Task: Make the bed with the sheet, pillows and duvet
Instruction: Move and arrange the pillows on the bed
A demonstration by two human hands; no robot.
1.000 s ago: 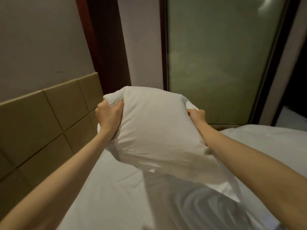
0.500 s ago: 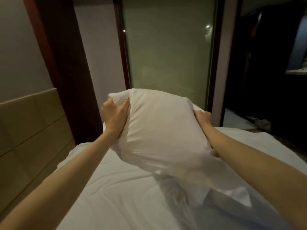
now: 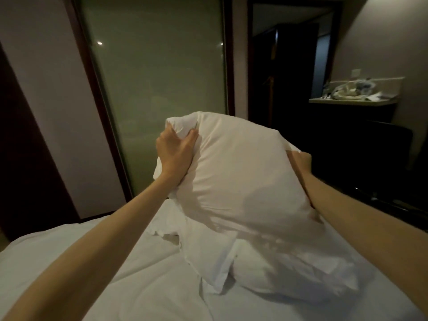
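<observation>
A white pillow (image 3: 240, 172) is held up above the bed, tilted with its far end raised. My left hand (image 3: 174, 154) grips its upper left corner, bunching the fabric. My right hand (image 3: 298, 162) clasps its right edge, fingers hidden behind it. The loose open end of the pillowcase (image 3: 231, 260) hangs down and touches the white sheet (image 3: 111, 269) that covers the mattress. A second white bulge (image 3: 259, 274) lies under that hanging end; I cannot tell if it is another pillow.
A frosted glass panel (image 3: 157, 89) in a dark wood frame stands behind the bed. To the right is a dark doorway (image 3: 287, 72), and a counter (image 3: 354, 100) with bags and clutter on it. A dark chair back (image 3: 389, 144) stands by the bed's right side.
The view has swung right, away from the padded headboard toward the doorway and counter. Both hands have kept their grip and carried the pillow rightward and slightly higher.
</observation>
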